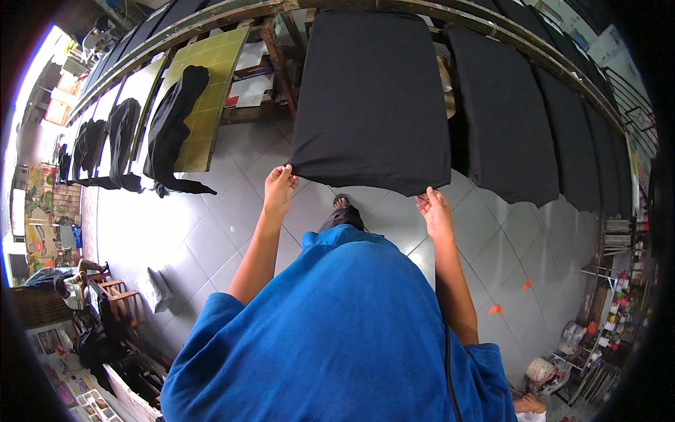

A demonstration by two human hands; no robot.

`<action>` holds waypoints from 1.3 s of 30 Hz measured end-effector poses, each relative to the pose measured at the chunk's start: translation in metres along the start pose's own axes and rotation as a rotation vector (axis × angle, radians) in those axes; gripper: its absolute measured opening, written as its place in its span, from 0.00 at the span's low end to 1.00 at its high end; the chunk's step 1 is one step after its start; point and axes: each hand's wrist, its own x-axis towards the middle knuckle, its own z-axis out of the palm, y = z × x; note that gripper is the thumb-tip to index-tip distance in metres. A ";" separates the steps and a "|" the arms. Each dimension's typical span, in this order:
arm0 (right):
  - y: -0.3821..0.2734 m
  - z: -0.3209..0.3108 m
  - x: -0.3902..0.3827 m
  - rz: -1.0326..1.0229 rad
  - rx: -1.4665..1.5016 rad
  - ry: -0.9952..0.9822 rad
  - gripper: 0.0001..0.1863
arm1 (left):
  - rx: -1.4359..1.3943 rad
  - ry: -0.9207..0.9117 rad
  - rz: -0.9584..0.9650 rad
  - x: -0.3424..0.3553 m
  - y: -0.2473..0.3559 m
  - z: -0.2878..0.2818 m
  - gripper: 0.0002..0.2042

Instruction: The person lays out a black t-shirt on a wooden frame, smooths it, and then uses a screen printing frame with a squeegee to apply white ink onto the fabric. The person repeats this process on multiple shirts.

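The left hand [280,188] and right hand [434,211] each have a fingertip grip on a near corner of a black cloth [373,98], which lies spread out. More black cloths [503,112] hang over the row at right. At left, crumpled dark cloths [174,119] rest on a yellow board [218,70] and white boards [140,83], above a grey tiled floor [211,243].

Grey tiled floor [520,246], two orange scraps [496,309], pale bag [155,290], wooden chair [112,288]
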 end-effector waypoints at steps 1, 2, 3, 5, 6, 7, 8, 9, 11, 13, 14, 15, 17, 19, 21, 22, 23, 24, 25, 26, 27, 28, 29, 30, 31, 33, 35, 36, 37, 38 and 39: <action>0.001 0.002 0.000 0.006 -0.026 -0.002 0.13 | 0.014 -0.009 -0.004 -0.001 0.001 0.000 0.04; 0.001 0.004 -0.001 0.012 -0.052 -0.005 0.14 | 0.029 -0.017 -0.008 -0.002 0.002 0.000 0.04; 0.002 0.006 0.001 0.016 0.033 0.033 0.16 | 0.020 -0.023 -0.023 -0.003 0.004 0.000 0.04; -0.001 0.006 0.008 0.018 0.200 0.109 0.18 | -0.003 -0.037 -0.053 -0.004 0.006 -0.002 0.03; -0.006 0.003 0.011 0.029 0.273 0.133 0.19 | -0.018 -0.031 -0.081 -0.004 0.008 -0.003 0.03; -0.013 0.002 0.013 0.039 0.348 0.151 0.19 | -0.036 -0.036 -0.092 -0.004 0.008 -0.005 0.04; -0.020 0.001 0.016 0.049 0.422 0.168 0.20 | -0.054 -0.041 -0.102 -0.004 0.008 -0.006 0.04; -0.025 -0.004 0.024 0.060 0.395 0.158 0.19 | -0.072 -0.045 -0.112 -0.004 0.007 -0.007 0.04; -0.029 -0.020 0.040 0.080 0.352 0.144 0.18 | -0.086 -0.043 -0.122 -0.003 0.007 -0.003 0.04; -0.027 -0.026 0.048 0.020 0.339 0.182 0.16 | -0.089 -0.038 -0.127 -0.003 0.007 -0.001 0.04; -0.027 -0.029 0.049 -0.010 0.332 0.201 0.15 | -0.085 -0.035 -0.126 -0.003 0.008 0.000 0.04; -0.026 -0.033 0.047 -0.033 0.352 0.216 0.14 | -0.082 -0.033 -0.127 -0.003 0.008 0.000 0.04; -0.027 -0.029 0.036 -0.073 0.382 0.233 0.13 | -0.084 -0.011 -0.101 -0.005 0.008 -0.003 0.04; -0.028 -0.025 0.032 -0.083 0.362 0.268 0.12 | -0.080 -0.003 -0.091 -0.004 0.007 -0.004 0.04; -0.030 -0.024 0.029 -0.089 0.353 0.281 0.12 | -0.069 -0.008 -0.093 -0.004 0.007 -0.004 0.04; -0.032 -0.023 0.029 -0.092 0.354 0.276 0.12 | -0.066 0.000 -0.093 -0.004 0.007 -0.003 0.04; -0.034 -0.023 0.029 -0.095 0.356 0.270 0.11 | -0.063 0.008 -0.093 -0.004 0.007 -0.003 0.04; -0.033 -0.023 0.030 -0.094 0.346 0.254 0.11 | -0.060 0.017 -0.091 -0.004 0.007 -0.003 0.04; -0.031 -0.027 0.031 -0.096 0.335 0.241 0.10 | -0.061 0.012 -0.088 -0.004 0.007 -0.003 0.04; -0.029 -0.030 0.033 -0.097 0.324 0.227 0.10 | -0.062 0.007 -0.085 -0.004 0.006 -0.003 0.04; -0.028 -0.033 0.036 -0.083 0.326 0.218 0.09 | -0.063 0.003 -0.081 -0.003 0.006 -0.003 0.05; -0.028 -0.034 0.038 -0.066 0.328 0.208 0.09 | -0.064 0.001 -0.082 -0.005 0.006 -0.001 0.05; -0.027 -0.036 0.039 -0.049 0.329 0.198 0.08 | -0.066 0.000 -0.083 -0.006 0.007 0.002 0.05; -0.027 -0.039 0.039 -0.050 0.332 0.193 0.08 | -0.067 -0.002 -0.083 -0.006 0.007 0.004 0.05; -0.028 -0.039 0.040 -0.049 0.333 0.183 0.07 | -0.082 -0.028 -0.094 -0.006 0.007 0.000 0.05; -0.029 -0.038 0.041 -0.048 0.328 0.164 0.07 | -0.111 -0.081 -0.115 -0.002 0.005 -0.009 0.06; -0.029 -0.037 0.043 -0.046 0.315 0.143 0.07 | -0.130 -0.161 -0.131 0.007 -0.002 -0.025 0.06; -0.029 -0.036 0.043 -0.052 0.310 0.146 0.07 | -0.138 -0.200 -0.138 0.011 -0.003 -0.034 0.07; -0.030 -0.036 0.042 -0.058 0.304 0.153 0.07 | -0.137 -0.171 -0.130 0.013 -0.003 -0.033 0.07; -0.030 -0.036 0.040 -0.061 0.300 0.159 0.08 | -0.133 -0.141 -0.122 0.011 -0.004 -0.028 0.07; -0.031 -0.036 0.039 -0.056 0.296 0.171 0.08 | -0.130 -0.110 -0.114 0.011 -0.005 -0.023 0.06</action>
